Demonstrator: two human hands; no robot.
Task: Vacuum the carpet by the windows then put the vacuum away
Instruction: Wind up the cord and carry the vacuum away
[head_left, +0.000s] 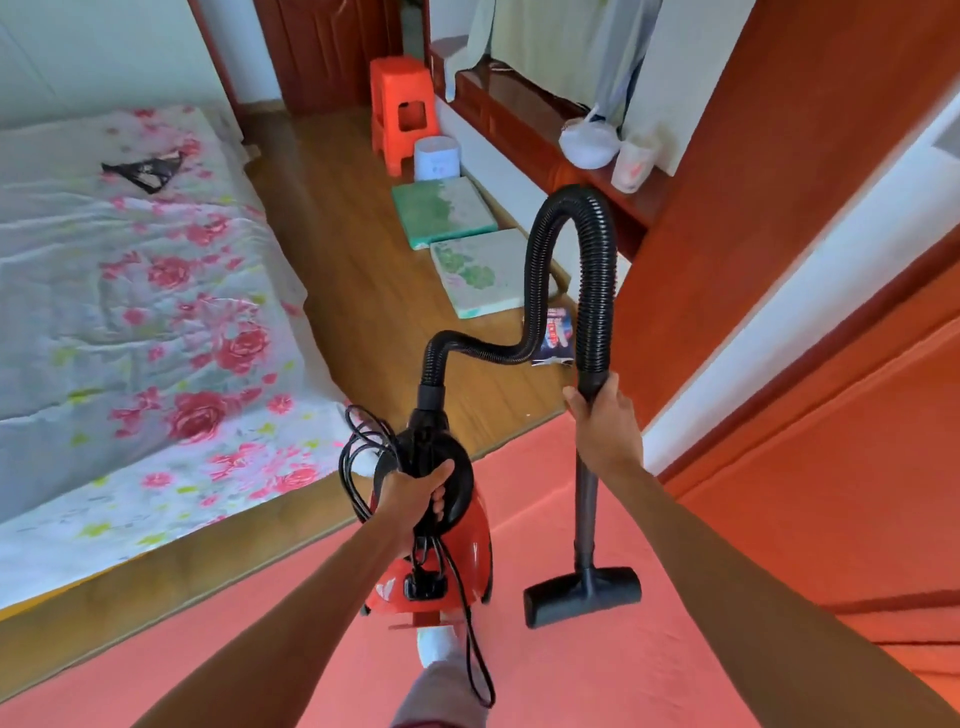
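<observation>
A bed (130, 312) with a crumpled white sheet printed in pink roses fills the left side, and a small black garment (143, 171) lies on it. Along the far edge of the wooden floor (353, 270) stand an orange plastic stool (402, 111) and a white bin (438, 158) just beside it, then a green square cushion (441, 210), a paler cushion (483, 278) and a colourful packet (558, 332). On the wooden ledge (519, 114) above sit a white tied bag (589, 145) and a pale cup (631, 166), close together.
</observation>
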